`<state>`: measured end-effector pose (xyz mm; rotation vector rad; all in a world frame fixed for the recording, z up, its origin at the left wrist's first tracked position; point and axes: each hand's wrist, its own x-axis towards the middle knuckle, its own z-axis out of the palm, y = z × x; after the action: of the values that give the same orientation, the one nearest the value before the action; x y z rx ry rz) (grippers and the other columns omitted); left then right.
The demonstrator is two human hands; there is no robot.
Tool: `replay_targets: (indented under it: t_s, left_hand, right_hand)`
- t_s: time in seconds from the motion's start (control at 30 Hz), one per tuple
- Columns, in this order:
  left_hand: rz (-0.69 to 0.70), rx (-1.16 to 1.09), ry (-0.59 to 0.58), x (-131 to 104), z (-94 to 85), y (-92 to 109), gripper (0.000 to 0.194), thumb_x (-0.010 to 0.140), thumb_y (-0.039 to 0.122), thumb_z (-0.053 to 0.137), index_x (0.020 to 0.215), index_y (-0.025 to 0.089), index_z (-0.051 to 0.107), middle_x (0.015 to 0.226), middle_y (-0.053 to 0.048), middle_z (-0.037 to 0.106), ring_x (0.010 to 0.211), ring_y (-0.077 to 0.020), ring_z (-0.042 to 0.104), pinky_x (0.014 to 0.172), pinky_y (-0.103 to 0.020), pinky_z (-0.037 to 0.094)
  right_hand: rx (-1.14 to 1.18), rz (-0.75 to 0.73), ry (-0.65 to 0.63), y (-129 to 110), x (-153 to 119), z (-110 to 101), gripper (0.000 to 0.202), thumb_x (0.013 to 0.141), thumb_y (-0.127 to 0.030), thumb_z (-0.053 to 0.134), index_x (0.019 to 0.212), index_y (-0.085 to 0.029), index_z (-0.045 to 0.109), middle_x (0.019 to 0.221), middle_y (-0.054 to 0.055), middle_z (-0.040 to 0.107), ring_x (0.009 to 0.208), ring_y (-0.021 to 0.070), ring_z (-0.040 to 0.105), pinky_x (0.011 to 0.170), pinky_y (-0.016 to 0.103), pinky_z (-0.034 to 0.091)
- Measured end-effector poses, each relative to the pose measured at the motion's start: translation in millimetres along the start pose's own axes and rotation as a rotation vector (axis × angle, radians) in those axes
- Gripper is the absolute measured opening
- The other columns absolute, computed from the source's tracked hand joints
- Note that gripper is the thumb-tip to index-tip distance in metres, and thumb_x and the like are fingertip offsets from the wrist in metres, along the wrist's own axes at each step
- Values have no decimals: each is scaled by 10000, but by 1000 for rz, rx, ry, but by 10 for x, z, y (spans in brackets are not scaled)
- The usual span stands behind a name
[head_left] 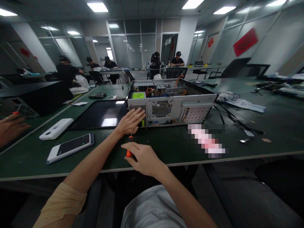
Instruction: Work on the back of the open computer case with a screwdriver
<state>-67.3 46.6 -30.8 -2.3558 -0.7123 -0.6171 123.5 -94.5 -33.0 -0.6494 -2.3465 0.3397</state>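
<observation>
An opened desktop computer case (pixel 187 98) lies on its side, rear panel facing me, with wires and a green-labelled power supply (pixel 138 95) visible inside. My left hand (pixel 130 121) rests with stretched fingers against the left end of that rear panel. In my right hand (pixel 146 159) is a screwdriver (pixel 129 153) with an orange and black handle, held between thumb and fingers. Its shaft points up toward the panel beside my left thumb; whether the tip touches a screw is hidden. A black side panel (pixel 97 114) lies flat left of the case.
A white power bank (pixel 56 129) and a phone-like device (pixel 71 147) lie at left on the green table (pixel 166 150). Black cables (pixel 234 118) and white gloves (pixel 244 103) are at right. Another person's hand (pixel 13 126) holds a red-tipped tool by a black case (pixel 40 95).
</observation>
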Motion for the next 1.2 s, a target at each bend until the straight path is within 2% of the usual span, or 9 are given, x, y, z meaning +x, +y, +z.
replay_targets:
  t_s: [0.2,0.3,0.4,0.67,0.8,0.9,0.97,1.07,1.2]
  left_hand:
    - [7,69,-7,9,-18,0,685,916,244,442,1582,90,389,1616,-149,438,1539,-305,341,1286,-467,251]
    - [1,47,-12,13,-27,5,689,918,241,457,1585,82,379,1618,-152,432,1542,-304,334,1285,-464,256]
    - [-25,11,-10,19,-29,33,702,905,216,472,1590,94,373,1622,-144,429,1544,-300,331,1289,-468,247]
    - [-99,2,5,33,-1,100,720,889,163,447,1603,135,360,1631,-119,416,1547,-295,322,1290,-514,237]
    - [-108,-5,-4,31,-8,96,709,888,160,443,1594,134,379,1629,-117,418,1548,-293,321,1290,-511,237]
    - [-109,0,-15,35,-21,97,707,884,161,440,1588,134,391,1625,-116,425,1544,-294,330,1286,-515,242]
    - [-103,18,-10,35,-25,99,715,871,155,447,1584,125,397,1624,-118,426,1541,-296,335,1286,-515,243]
    - [-98,43,-6,31,-26,103,725,860,151,463,1582,119,398,1627,-121,418,1545,-298,328,1287,-514,240]
    - [-98,65,-12,31,-28,105,717,861,152,471,1575,129,410,1625,-116,424,1543,-302,333,1283,-518,247]
  right_hand:
    - [59,71,37,-3,-18,-27,226,885,-180,682,1108,-191,716,1390,105,605,992,171,704,879,302,563]
    - [17,70,92,2,-28,-7,301,834,-155,669,1123,-201,739,1268,88,615,888,151,664,840,301,561]
    - [-50,68,131,-13,-28,1,320,808,-141,642,1105,-203,746,1182,79,629,956,193,627,893,344,549]
    - [-82,104,141,-17,-19,26,261,862,-166,636,1106,-189,727,1201,93,632,1032,223,622,936,367,554]
    - [-32,59,172,15,-23,50,330,967,-306,648,1279,-199,656,1245,97,616,1028,202,644,957,358,556]
    - [-21,201,215,7,-26,42,457,941,-362,705,1349,-200,581,1245,104,599,961,196,664,883,370,588]
    - [-28,305,203,7,-31,36,398,890,-376,768,1212,-184,637,1154,87,618,907,203,669,814,367,599]
    - [-32,297,173,39,-47,36,240,866,-282,793,1062,-183,697,1119,75,630,907,198,669,811,351,596]
    - [-78,105,191,74,-64,28,232,900,-82,681,1076,-214,753,1206,91,666,1090,233,603,962,395,566]
